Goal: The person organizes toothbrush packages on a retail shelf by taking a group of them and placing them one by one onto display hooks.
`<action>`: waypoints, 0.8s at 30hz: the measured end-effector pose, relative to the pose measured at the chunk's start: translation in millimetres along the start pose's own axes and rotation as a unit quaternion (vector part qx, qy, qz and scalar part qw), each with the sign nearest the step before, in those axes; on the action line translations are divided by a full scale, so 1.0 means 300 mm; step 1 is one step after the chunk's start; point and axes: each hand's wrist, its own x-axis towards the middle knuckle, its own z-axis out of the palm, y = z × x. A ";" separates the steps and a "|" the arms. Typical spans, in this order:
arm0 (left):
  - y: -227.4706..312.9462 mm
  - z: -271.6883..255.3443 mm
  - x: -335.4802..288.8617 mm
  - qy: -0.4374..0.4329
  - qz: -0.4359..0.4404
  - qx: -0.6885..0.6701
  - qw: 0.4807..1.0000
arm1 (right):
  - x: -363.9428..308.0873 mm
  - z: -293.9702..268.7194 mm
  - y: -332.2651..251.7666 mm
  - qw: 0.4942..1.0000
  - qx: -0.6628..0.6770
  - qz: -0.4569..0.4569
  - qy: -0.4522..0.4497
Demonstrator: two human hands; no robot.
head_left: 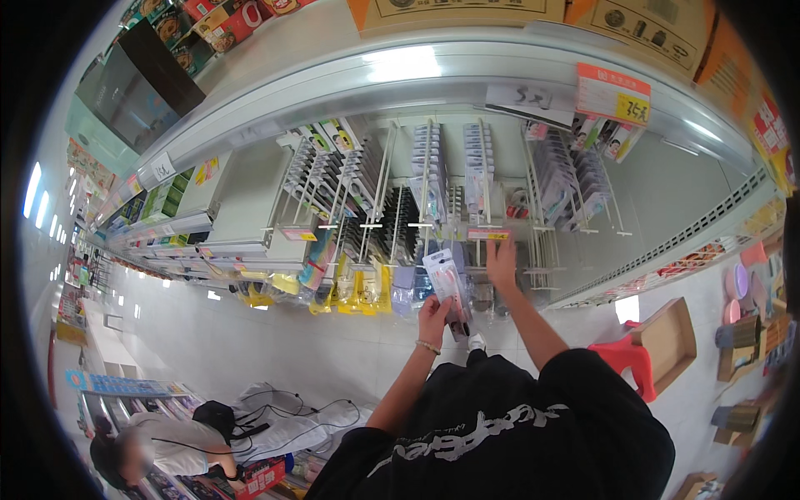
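My left hand (434, 317), with a beaded bracelet at its wrist, is closed on the lower part of a long blister pack (443, 273). The pack is tilted, its white and clear front facing up; what is inside is too small to make out. To its right my right hand (502, 265) reaches up with fingers stretched out, at the edge of a yellow and red price tag (487, 235) on the front of a display hook. Behind the tag, rows of similar slim packs (478, 158) hang on long metal hooks. Dark packs (401, 221) hang to the left.
Yellow packs (360, 283) hang low on the left. A shelf edge (333, 87) curves above the hooks, with cartons (467, 12) on top. A red stool (625, 362) and an open cardboard box (667, 346) stand at right. Another person (158, 446) is at lower left.
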 end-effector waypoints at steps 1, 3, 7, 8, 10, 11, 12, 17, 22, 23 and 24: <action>-0.013 -0.017 0.004 0.005 0.007 -0.007 1.000 | -0.057 -0.045 -0.069 0.986 0.130 0.048 -0.097; -0.064 -0.052 0.030 0.003 0.017 -0.018 1.000 | -0.206 -0.090 -0.111 0.930 0.246 0.108 -0.250; -0.113 -0.043 0.054 -0.022 0.046 0.096 0.994 | -0.335 -0.185 -0.179 0.848 0.368 0.213 -0.316; -0.123 -0.043 0.050 -0.017 0.049 0.125 0.991 | -0.342 -0.182 -0.151 0.858 0.349 0.203 -0.317; -0.116 -0.027 0.049 -0.018 0.034 0.140 0.989 | -0.326 -0.177 -0.108 0.879 0.313 0.177 -0.312; -0.116 -0.021 0.042 -0.020 0.013 0.123 0.992 | -0.311 -0.178 -0.081 0.893 0.284 0.168 -0.306; -0.113 -0.018 0.028 -0.020 -0.009 0.106 0.994 | -0.264 -0.184 -0.084 0.905 0.253 0.160 -0.302; -0.084 -0.024 -0.021 -0.090 -0.123 0.051 0.987 | 0.007 -0.194 -0.123 0.981 0.036 -0.028 -0.190; -0.084 -0.065 -0.076 -0.106 -0.138 0.058 0.983 | 0.168 -0.169 -0.097 0.993 -0.027 -0.064 -0.093; -0.083 -0.078 -0.088 -0.099 -0.142 0.056 0.983 | 0.177 -0.169 -0.105 0.995 -0.028 -0.044 -0.089; -0.085 -0.097 -0.099 -0.099 -0.138 0.053 0.984 | 0.180 -0.162 -0.099 0.996 -0.017 -0.034 -0.077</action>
